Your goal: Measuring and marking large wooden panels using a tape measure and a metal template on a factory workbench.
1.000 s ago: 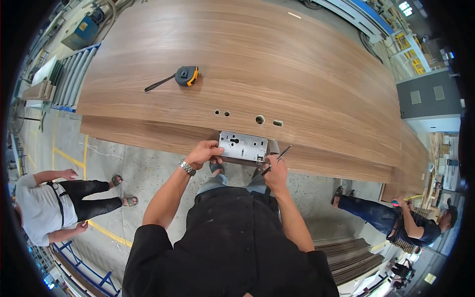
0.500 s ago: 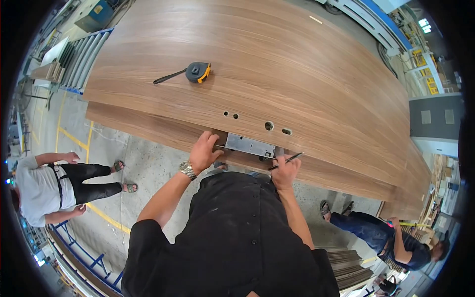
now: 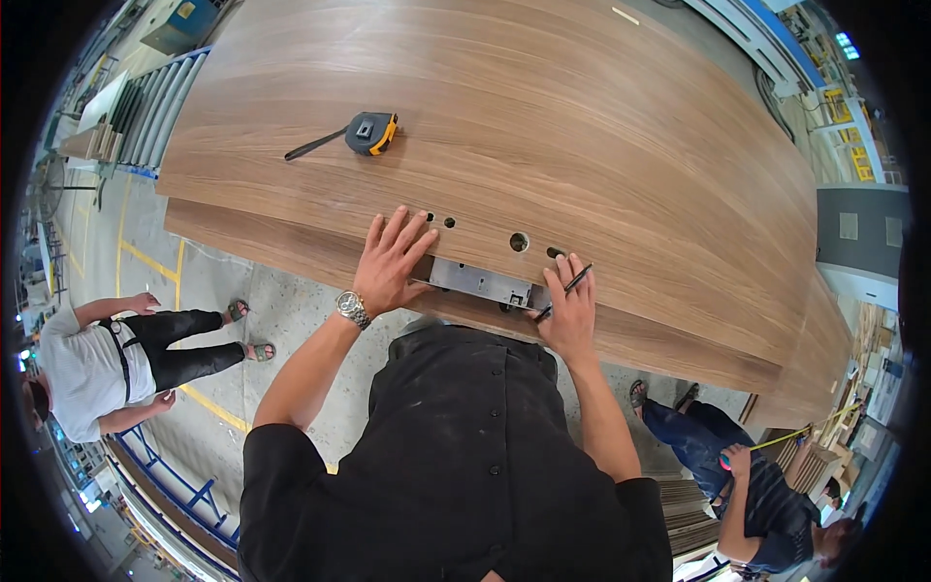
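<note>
A wood-grain door panel (image 3: 582,126) lies flat in front of me. Against its near edge sits a grey metal lock case (image 3: 480,282), partly inside the edge. My left hand (image 3: 390,267) rests on the panel left of the case, fingers spread over the surface beside two small round holes, thumb at the edge. To the right of the case, my right hand (image 3: 570,315) lies over the edge with fingers extended, a slim black pen (image 3: 579,278) held between them. A larger round hole (image 3: 520,242) and a slot (image 3: 556,252) are cut just behind the case.
A black and orange tape measure (image 3: 370,133) with a strap lies on the panel. Another board (image 3: 291,262) shows below the near edge. One person (image 3: 102,364) stands at left; another (image 3: 747,475) at right holds an extended tape. A roller conveyor (image 3: 173,112) stands far left.
My left hand has shifted from the case's end up onto the panel, its fingers spreading. My right hand has also come up over the edge with the pen. At right, the person's tape is more visible.
</note>
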Motion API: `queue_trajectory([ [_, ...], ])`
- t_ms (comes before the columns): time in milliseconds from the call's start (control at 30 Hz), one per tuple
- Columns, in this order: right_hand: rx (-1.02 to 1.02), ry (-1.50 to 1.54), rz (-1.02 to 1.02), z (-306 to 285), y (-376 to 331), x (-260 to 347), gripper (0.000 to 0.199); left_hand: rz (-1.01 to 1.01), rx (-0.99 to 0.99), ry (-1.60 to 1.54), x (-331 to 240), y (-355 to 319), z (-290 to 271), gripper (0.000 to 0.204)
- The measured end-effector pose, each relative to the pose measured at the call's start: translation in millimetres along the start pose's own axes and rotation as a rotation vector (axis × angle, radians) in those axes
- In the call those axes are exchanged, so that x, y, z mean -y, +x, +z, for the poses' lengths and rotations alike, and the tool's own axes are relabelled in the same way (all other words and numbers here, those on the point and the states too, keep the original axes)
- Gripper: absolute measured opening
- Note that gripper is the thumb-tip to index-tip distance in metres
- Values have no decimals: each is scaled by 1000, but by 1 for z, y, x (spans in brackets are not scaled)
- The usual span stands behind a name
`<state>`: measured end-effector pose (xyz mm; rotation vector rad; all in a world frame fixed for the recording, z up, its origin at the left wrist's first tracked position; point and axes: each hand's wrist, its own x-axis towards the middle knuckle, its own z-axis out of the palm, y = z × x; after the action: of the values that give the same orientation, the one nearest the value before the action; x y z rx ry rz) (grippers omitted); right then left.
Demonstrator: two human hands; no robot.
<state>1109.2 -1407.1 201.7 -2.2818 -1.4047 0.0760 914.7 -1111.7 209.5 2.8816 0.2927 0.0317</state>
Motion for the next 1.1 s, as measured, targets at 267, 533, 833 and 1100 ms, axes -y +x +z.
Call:
queue_trajectory([
  [267, 59, -26, 58, -9, 17, 10, 77, -26, 36, 35, -9, 2, 1, 95],
  [533, -34, 1, 25, 6, 18, 2, 67, 8, -171, 53, 0, 2, 23, 80],
  [833, 3, -37, -2, -2, 25, 4, 66, -6, -66, 13, 5, 11, 3, 83],
  [1100, 0, 4, 8, 4, 23, 1, 66, 68, -90, 17, 9, 11, 2, 81],
])
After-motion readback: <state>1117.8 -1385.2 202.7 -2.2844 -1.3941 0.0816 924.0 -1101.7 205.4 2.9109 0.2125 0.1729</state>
